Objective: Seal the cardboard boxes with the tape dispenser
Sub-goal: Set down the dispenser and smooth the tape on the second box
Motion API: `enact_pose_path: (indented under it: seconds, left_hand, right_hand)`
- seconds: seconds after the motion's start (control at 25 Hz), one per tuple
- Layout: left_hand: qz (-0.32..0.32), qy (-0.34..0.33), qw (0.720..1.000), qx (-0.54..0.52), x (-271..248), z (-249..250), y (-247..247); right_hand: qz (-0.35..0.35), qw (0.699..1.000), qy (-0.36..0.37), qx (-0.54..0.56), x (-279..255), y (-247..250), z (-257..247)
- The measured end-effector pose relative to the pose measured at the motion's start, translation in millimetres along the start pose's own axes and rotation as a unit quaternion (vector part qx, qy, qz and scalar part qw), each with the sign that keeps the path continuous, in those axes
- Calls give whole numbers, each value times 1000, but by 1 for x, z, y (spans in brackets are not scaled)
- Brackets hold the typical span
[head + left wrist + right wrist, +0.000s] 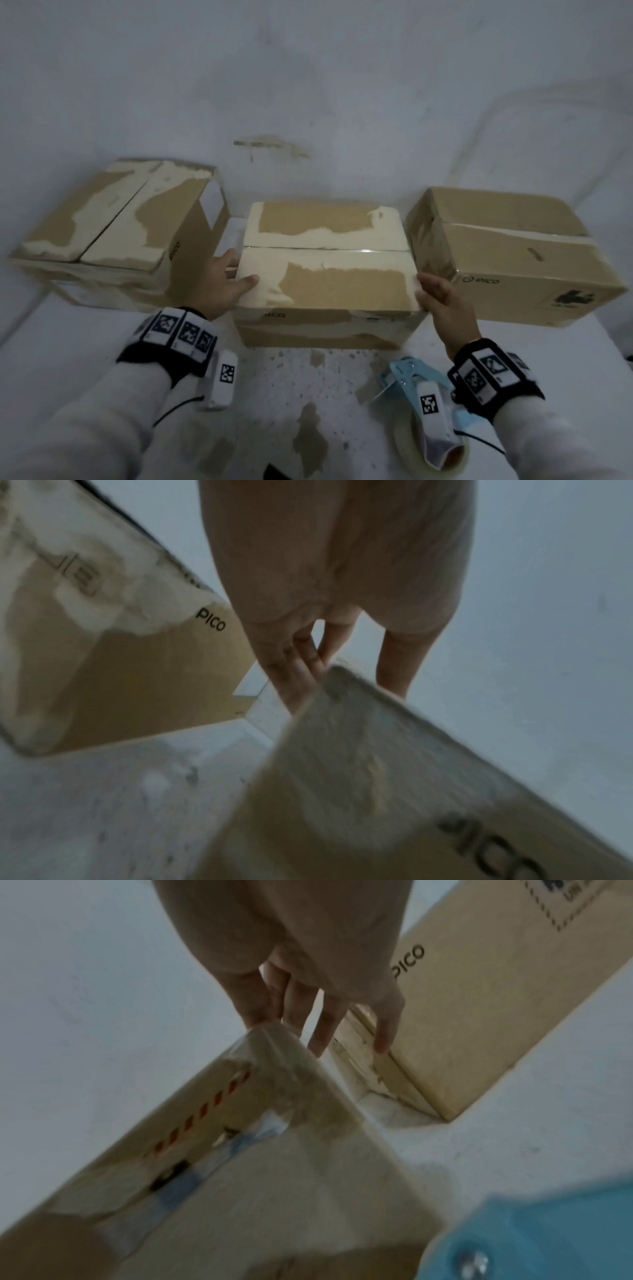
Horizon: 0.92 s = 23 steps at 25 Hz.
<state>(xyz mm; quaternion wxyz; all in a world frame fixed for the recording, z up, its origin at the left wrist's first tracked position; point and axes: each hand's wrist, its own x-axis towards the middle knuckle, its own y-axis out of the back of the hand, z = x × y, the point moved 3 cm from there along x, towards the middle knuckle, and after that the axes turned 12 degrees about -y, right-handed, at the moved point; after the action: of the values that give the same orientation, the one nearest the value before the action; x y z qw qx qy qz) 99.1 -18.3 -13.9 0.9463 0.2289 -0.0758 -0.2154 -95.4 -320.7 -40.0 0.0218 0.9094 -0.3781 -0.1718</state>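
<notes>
Three brown cardboard boxes stand in a row on the white table. My left hand (227,275) is at the middle box's (325,267) near left corner, thumb lying on the top flap and straight fingers (301,669) down its left side. My right hand (442,298) is at the near right corner, with spread straight fingers (325,1026) in the gap beside the right box (479,1001). The middle box's flaps are closed, and a glossy strip shows on the seam. The blue tape dispenser (404,377) lies on the table under my right wrist, held by neither hand.
The left box (113,212) sits turned at an angle, flaps closed, its skin torn pale. The right box (513,246) has a clear tape strip across its top. Narrow gaps separate the boxes. The stained table (308,411) runs from the boxes towards me; a white wall rises behind.
</notes>
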Motion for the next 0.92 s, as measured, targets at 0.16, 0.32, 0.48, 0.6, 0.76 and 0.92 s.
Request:
enact_pose_path:
  seconds: [0.16,0.32,0.48,0.6,0.76,0.92]
  left_hand:
    - [-174,-9,983,56,17,1,18]
    - [-207,-2,976,66,40,3,18]
    - [-217,0,971,99,64,-2,21]
    - [-242,6,956,166,85,-5,24]
    - [-202,-5,961,191,112,-1,19]
    - [-197,-3,963,183,132,4,13]
  right_hand:
    - [-51,990,7,-135,9,8,-21]
    - [-54,967,-18,-247,29,1,-37]
    - [-72,956,11,-285,51,-9,-58]
    - [-65,942,34,-328,74,-16,-77]
    - [-54,943,29,-326,115,-31,-94]
    - [-38,943,2,-330,148,-39,-101]
